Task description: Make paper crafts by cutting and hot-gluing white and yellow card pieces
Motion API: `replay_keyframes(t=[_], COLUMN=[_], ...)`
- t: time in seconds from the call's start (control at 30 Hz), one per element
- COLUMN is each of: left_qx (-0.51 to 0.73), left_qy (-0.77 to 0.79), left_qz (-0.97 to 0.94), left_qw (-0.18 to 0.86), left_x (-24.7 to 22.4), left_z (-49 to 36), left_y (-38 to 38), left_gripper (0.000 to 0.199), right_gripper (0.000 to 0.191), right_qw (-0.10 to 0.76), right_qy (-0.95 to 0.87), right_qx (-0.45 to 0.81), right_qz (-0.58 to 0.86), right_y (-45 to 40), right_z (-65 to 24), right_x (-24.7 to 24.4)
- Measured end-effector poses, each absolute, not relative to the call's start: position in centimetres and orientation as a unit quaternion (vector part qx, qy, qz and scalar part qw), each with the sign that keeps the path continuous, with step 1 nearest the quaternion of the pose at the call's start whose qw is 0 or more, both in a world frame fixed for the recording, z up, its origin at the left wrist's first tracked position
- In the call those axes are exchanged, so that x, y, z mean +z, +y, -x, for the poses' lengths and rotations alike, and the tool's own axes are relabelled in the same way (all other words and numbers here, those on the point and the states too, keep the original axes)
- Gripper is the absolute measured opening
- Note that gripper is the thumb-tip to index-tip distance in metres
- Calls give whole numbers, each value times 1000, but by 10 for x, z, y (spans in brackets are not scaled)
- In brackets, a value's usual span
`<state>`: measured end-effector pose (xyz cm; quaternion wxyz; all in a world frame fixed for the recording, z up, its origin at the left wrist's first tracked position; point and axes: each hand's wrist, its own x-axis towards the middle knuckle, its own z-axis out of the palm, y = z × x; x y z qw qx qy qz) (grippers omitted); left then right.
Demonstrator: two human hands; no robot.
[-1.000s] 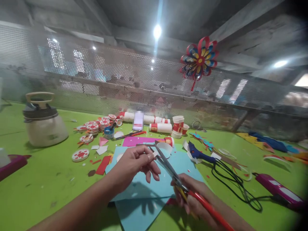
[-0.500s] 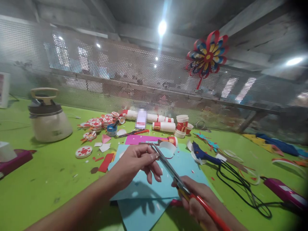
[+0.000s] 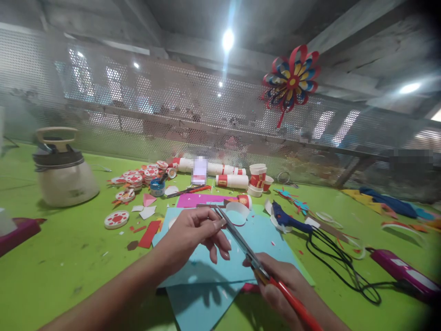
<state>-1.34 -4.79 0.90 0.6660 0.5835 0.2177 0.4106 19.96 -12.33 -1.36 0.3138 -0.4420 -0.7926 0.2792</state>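
Note:
My right hand [image 3: 279, 278] is wrapped around the red handles of a pair of scissors [image 3: 243, 243], whose long blades point up and to the left. Thumb and fingertips of my left hand [image 3: 193, 232] pinch together right at the blade tips. What they hold there, if anything, is too small to make out; the other fingers hang loosely curled. Both hands are above light blue paper sheets [image 3: 265, 234], and their shadow falls on the paper. Just beyond the blades stands a white curled paper strip [image 3: 237, 214] beside a red-and-white paper cup [image 3: 245, 201] on its side.
A blue glue gun [image 3: 287, 220] with a looped black cord lies to the right, near a purple power strip [image 3: 401, 271]. Decorated white discs [image 3: 117, 219], a blue jar [image 3: 157, 187] and red paper [image 3: 149, 233] are at left. Stacked cups [image 3: 257, 179] and a phone [image 3: 199, 170] stand behind.
My view has turned slightly to the right, so the background sits a little further left. Both hands and the scissors hold nearly the same pose.

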Motion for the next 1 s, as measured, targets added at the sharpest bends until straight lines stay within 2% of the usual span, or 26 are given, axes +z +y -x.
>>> replay_keyframes(t=[0.3,0.5,1.0], left_qx=[415,408,404], left_qy=[221,196,185], left_qz=[-591,-602,-600], left_qw=[656,658,665], left_x=[9,6,6], left_z=[14,16,18], left_y=[-49,-47,-48], left_gripper=[20,13,15], right_gripper=[48,35,45], right_qw=[327,273,316], right_qy=[-790,-795,-789], right_qx=[244,228,285], right_qz=[457,492,443], right_y=[-126,-130,-131], right_z=[-192,-190,-188], right_x=[-12,-10,-3])
